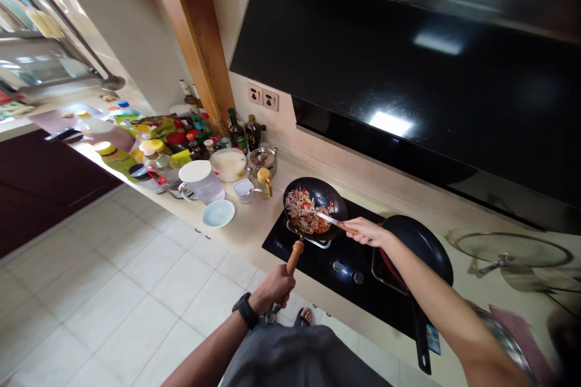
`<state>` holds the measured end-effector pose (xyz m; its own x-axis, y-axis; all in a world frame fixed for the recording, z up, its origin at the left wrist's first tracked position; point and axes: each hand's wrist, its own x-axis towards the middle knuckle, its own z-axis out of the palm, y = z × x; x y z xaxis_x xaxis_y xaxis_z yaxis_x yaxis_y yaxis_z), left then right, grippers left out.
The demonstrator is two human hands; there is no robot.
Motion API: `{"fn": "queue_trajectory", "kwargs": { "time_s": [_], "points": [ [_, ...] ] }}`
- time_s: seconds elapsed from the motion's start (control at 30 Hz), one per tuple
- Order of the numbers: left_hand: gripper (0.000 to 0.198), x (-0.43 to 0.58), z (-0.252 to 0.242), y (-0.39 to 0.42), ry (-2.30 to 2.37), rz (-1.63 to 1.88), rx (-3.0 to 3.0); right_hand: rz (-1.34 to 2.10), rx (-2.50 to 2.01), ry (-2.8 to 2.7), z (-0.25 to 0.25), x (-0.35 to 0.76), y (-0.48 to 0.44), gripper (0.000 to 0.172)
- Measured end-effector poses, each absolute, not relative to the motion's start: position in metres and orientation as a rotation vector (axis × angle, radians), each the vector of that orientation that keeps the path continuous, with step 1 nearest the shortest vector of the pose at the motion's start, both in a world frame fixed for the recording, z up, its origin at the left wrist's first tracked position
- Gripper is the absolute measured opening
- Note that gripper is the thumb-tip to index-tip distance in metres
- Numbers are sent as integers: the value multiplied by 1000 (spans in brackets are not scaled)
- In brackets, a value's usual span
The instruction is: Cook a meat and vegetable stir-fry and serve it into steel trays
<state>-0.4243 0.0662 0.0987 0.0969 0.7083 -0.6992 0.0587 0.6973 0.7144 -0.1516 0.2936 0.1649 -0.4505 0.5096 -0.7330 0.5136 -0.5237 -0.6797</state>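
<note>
My left hand [275,287], with a dark watch on its wrist, is closed around the wooden handle [294,256] of a dark wok [323,192]. The wok rests over the left burner of the black cooktop [376,302]. Inside it lies a mix of chopped food [300,208], pale pieces with red and orange bits, mostly on the left and near side. From the right, my right hand [364,231] grips a spatula [327,217] by its wooden handle. The spatula's tip reaches into the food, and its blade end is partly hidden there.
A black frying pan [424,245] sits on the right burner, its handle pointing toward me. Left of the wok stand a light blue bowl [218,213], a lidded pitcher [200,180], a seasoning tub [245,188] and several bottles. A glass lid [512,249] lies right. The range hood [363,42] overhangs.
</note>
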Motion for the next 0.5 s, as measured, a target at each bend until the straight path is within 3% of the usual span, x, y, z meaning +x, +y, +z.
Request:
{"fn": "queue_trajectory", "kwargs": {
  "time_s": [0.1,0.27,0.5],
  "points": [
    [17,-420,108,71,1384,565,666,-1867,1645,1962,175,-153,248,38],
    [17,-413,118,74,1389,582,651,-925,1518,2700,190,-131,175,47],
    [20,-405,99,64,1433,575,649,-235,1433,2555,265,-76,184,45]
  ]
}}
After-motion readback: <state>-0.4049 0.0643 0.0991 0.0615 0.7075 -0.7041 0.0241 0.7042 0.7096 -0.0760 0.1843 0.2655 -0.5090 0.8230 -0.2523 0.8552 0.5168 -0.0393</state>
